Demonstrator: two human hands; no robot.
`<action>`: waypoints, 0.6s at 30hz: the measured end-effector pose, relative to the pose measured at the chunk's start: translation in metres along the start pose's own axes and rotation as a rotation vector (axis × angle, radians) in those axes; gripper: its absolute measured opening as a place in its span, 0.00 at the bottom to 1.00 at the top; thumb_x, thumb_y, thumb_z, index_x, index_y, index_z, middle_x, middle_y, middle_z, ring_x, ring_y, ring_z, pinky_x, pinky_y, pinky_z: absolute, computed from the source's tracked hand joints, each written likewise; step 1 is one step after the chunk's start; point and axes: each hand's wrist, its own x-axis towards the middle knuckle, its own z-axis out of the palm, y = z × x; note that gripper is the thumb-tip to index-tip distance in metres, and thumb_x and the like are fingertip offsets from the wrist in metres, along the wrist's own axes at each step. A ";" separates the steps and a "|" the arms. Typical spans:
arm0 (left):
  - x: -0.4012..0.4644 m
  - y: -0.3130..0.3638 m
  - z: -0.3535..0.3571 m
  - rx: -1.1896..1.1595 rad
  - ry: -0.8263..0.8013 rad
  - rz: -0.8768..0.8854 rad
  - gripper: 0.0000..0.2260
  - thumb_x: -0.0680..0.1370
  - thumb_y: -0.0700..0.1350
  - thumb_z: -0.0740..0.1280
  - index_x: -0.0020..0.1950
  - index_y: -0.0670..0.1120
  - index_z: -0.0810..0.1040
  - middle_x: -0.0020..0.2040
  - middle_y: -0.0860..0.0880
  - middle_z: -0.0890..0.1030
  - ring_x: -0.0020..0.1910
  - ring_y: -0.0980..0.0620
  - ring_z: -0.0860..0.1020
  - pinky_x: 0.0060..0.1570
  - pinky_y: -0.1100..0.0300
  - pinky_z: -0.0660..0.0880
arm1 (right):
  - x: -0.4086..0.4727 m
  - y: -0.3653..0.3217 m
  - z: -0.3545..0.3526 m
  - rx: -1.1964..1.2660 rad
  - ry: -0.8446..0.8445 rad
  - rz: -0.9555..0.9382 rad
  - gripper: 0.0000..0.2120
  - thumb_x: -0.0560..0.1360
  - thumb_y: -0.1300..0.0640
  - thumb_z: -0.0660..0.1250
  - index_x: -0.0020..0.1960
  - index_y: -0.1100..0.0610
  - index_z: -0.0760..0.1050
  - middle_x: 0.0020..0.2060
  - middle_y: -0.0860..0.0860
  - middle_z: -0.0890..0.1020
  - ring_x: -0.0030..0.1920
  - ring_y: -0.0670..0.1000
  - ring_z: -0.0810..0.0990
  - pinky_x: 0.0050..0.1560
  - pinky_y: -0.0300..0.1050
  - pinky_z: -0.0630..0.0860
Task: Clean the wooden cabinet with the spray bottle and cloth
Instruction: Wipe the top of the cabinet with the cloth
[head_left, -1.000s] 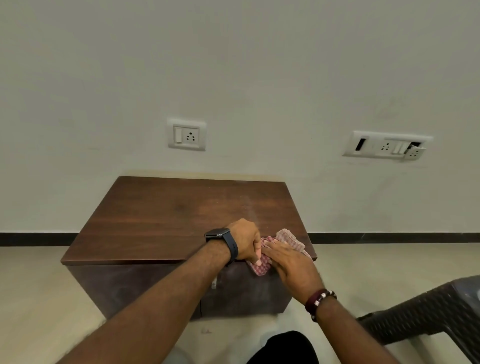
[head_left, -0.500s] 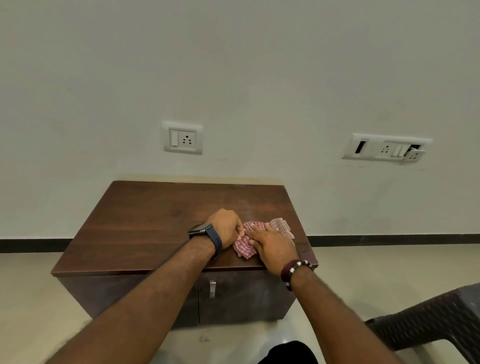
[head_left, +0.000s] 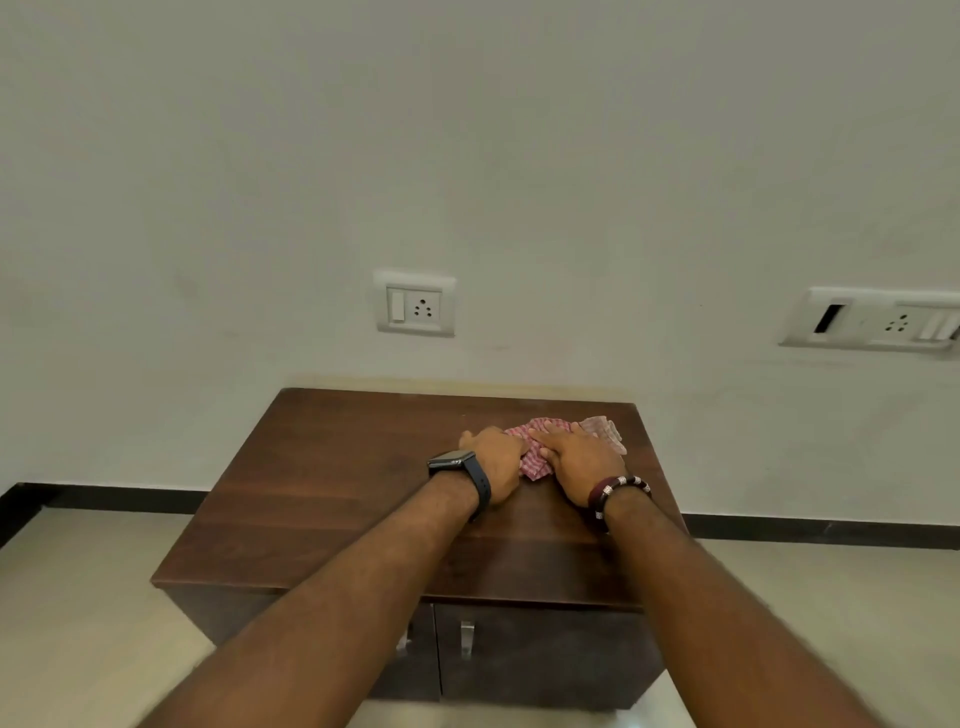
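The checked cloth (head_left: 540, 447) lies bunched on the far right part of the wooden cabinet (head_left: 332, 493) top. The left hand (head_left: 493, 462) grips its left edge with curled fingers; the right hand (head_left: 576, 460) presses it down, fingers fairly straight. Behind, a pale wall (head_left: 467, 156) carries a socket plate (head_left: 414, 303) and a switch panel (head_left: 878, 318); the floor (head_left: 78, 597) is light tile.

Soft, even indoor light, fairly dim, with no hard shadows. A faint sheen lies on the wooden cabinet (head_left: 363, 499) top toward 6 o'clock. Wide-angle bending curves the skirting (head_left: 104, 496) at 9 o'clock. The forearms look slightly soft at the bottom edge.
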 end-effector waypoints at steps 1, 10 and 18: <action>0.007 0.003 -0.001 0.004 -0.001 -0.003 0.19 0.82 0.40 0.58 0.72 0.50 0.73 0.70 0.44 0.75 0.72 0.41 0.68 0.70 0.37 0.65 | 0.005 0.005 -0.002 0.009 0.003 0.002 0.21 0.87 0.47 0.50 0.79 0.40 0.62 0.79 0.45 0.63 0.81 0.55 0.57 0.77 0.51 0.57; 0.065 0.038 -0.002 0.024 -0.004 0.008 0.24 0.82 0.41 0.59 0.78 0.55 0.68 0.75 0.46 0.72 0.73 0.42 0.69 0.71 0.39 0.64 | 0.021 0.056 -0.019 0.013 0.024 0.034 0.21 0.87 0.48 0.50 0.80 0.42 0.60 0.80 0.46 0.61 0.81 0.55 0.57 0.78 0.51 0.56; 0.076 0.064 0.001 0.072 -0.022 0.067 0.24 0.82 0.41 0.59 0.78 0.56 0.68 0.75 0.46 0.73 0.73 0.42 0.69 0.71 0.41 0.64 | -0.003 0.077 -0.027 0.055 0.069 0.062 0.21 0.87 0.51 0.54 0.79 0.48 0.65 0.79 0.50 0.66 0.79 0.54 0.62 0.77 0.47 0.58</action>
